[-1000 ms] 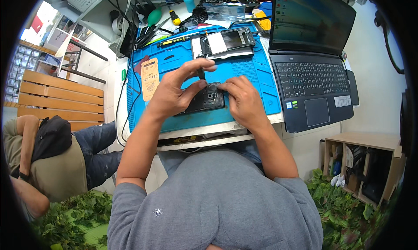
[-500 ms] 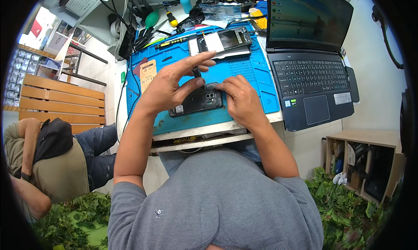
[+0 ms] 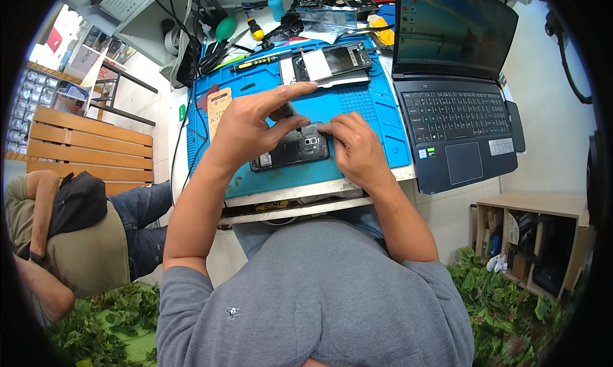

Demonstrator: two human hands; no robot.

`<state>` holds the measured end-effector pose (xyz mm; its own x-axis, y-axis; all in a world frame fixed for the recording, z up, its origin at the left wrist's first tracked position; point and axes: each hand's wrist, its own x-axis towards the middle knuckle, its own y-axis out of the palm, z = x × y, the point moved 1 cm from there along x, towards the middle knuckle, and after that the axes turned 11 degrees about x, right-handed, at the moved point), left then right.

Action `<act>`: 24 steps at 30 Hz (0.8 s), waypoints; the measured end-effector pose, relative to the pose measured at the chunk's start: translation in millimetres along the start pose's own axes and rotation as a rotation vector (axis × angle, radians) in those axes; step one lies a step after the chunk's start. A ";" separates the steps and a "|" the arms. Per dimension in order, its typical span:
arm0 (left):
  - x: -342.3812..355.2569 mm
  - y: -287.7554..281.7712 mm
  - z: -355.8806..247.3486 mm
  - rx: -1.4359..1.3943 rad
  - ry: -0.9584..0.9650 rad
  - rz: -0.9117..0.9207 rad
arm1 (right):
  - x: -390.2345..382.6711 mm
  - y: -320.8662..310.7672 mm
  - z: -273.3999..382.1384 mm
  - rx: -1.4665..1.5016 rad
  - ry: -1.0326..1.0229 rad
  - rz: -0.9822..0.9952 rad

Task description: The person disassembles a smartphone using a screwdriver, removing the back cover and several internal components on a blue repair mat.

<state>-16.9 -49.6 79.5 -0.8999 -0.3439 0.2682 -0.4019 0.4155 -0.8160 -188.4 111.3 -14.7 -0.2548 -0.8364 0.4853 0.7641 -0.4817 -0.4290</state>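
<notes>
A dark phone (image 3: pixel 286 153) with its back cover off lies on a blue work mat (image 3: pixel 255 183), its camera lenses toward the right end. Over its far edge my left hand (image 3: pixel 246 129) grips a dark-handled screwdriver (image 3: pixel 281 113) between thumb and curled fingers, the index finger stretched out along the top. The driver's tip is too small to make out. My right hand (image 3: pixel 359 151) is closed, its fingertips pinching the phone's far right corner.
Behind the phone lies another opened device (image 3: pixel 345 59) with a white piece on it. A yellow-black screwdriver (image 3: pixel 254 63) rests along the mat's far edge. On the right stands an open laptop (image 3: pixel 456 111). Cables (image 3: pixel 185 92) hang at left; a person (image 3: pixel 89 233) sits beyond them.
The view has shifted slightly. My left hand's index finger and the screwdriver sit a little lower, nearer the phone. My right hand stays at the phone's corner.
</notes>
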 end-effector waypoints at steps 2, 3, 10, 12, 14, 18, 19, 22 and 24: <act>-1.3 1.2 0.3 -0.004 0.010 -0.006 | 0.6 -0.5 -0.3 -0.005 0.002 0.002; -0.4 3.3 -1.1 -0.076 0.031 -0.016 | 0.5 -0.3 -0.1 -0.005 0.001 -0.001; -5.0 1.5 -1.3 -0.115 0.040 0.004 | 0.0 -0.2 0.1 -0.009 -0.007 0.000; -5.3 0.7 -4.1 -0.005 0.024 -0.011 | -0.5 -0.8 0.1 -0.006 -0.009 -0.004; -5.3 -0.6 -6.0 0.003 0.014 -0.005 | 0.9 -0.6 -0.9 0.001 -0.018 -0.021; -7.8 -0.1 -7.3 0.006 -0.040 -0.008 | 5.8 -3.6 5.2 -0.020 -0.023 -0.004; -7.9 0.0 -7.5 0.057 -0.061 -0.025 | 7.9 -5.5 7.1 -0.020 -0.023 -0.003; -12.2 -1.1 -5.9 -0.049 -0.066 0.009 | 14.8 -9.3 14.0 -0.054 -0.042 0.025; -12.6 3.3 -6.3 -0.037 -0.034 -0.061 | 17.7 -9.8 14.8 -0.077 -0.056 0.054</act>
<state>-8.0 -38.6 76.6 -0.8674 -0.3975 0.2992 -0.4627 0.4233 -0.7789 -191.6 105.1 9.4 -0.1790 -0.8467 0.5010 0.7273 -0.4568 -0.5121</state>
